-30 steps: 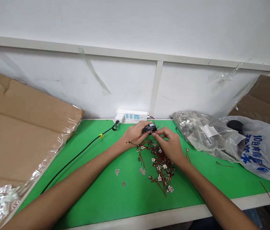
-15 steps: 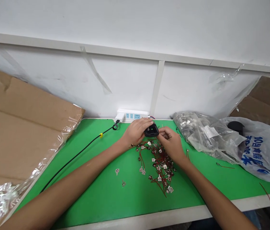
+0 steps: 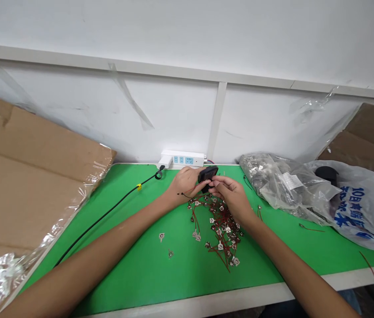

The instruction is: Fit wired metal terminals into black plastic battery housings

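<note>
One small black plastic casing (image 3: 207, 173), head view, is clasped by the left hand (image 3: 185, 183); the right hand (image 3: 235, 196) gathers fingertips against it, their closure indistinct. Nearer than this grip lie silvery metal contacts with thin red wires (image 3: 228, 230).

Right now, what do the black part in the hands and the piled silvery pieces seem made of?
Black part: probably moulded plastic, mostly matte, going by its even dark surface. Silvery pieces: likely shiny metal, from their bright glints. Red wires among them look plastic-coated, being uniformly coloured.
</note>
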`<state>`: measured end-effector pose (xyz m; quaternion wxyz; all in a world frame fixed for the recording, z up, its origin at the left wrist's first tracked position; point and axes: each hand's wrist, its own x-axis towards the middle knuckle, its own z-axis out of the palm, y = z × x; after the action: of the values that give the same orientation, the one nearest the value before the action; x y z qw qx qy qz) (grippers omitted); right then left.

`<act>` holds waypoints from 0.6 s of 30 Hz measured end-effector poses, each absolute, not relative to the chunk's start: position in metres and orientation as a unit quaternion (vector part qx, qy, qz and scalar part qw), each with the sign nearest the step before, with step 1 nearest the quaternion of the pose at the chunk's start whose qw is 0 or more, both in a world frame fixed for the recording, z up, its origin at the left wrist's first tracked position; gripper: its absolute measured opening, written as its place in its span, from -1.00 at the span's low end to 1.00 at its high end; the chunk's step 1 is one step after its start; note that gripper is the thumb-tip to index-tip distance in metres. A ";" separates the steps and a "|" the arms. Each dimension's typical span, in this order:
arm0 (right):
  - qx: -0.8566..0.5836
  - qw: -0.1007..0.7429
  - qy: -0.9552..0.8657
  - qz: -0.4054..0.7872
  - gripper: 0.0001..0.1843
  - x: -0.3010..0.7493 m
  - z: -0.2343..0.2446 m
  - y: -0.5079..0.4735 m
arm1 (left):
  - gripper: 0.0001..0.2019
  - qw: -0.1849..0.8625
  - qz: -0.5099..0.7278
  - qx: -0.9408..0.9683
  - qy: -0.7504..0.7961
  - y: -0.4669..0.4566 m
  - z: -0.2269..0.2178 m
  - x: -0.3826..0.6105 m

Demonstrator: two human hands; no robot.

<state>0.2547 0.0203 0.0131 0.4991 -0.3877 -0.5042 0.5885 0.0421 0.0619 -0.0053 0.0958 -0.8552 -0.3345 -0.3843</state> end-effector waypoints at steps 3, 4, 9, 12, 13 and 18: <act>-0.393 0.500 -0.497 0.590 -0.54 0.254 0.013 0.020 | -0.64 0.071 -0.370 -0.849 -0.372 0.061 -0.007 0.043; -0.395 0.501 -0.496 0.589 -0.54 0.254 0.013 0.020 | -0.62 0.062 -0.365 -0.848 -0.381 0.059 -0.006 0.043; -0.403 0.509 -0.498 0.575 -0.51 0.254 0.013 0.021 | -0.52 0.008 -0.355 -0.845 -0.399 0.054 0.000 0.044; -0.403 0.508 -0.509 0.565 -0.51 0.254 0.012 0.022 | -0.49 -0.015 -0.343 -0.843 -0.413 0.052 0.002 0.044; -0.403 0.507 -0.513 0.563 -0.51 0.255 0.012 0.022 | -0.49 -0.015 -0.342 -0.843 -0.414 0.052 0.002 0.045; -0.400 0.515 -0.522 0.550 -0.54 0.254 0.010 0.022 | -0.50 -0.010 -0.334 -0.842 -0.424 0.050 0.003 0.046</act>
<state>0.2541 0.0221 0.0105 0.5152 -0.4000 -0.5217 0.5499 0.0457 0.0504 0.0027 -0.0102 -0.8417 -0.4237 -0.3344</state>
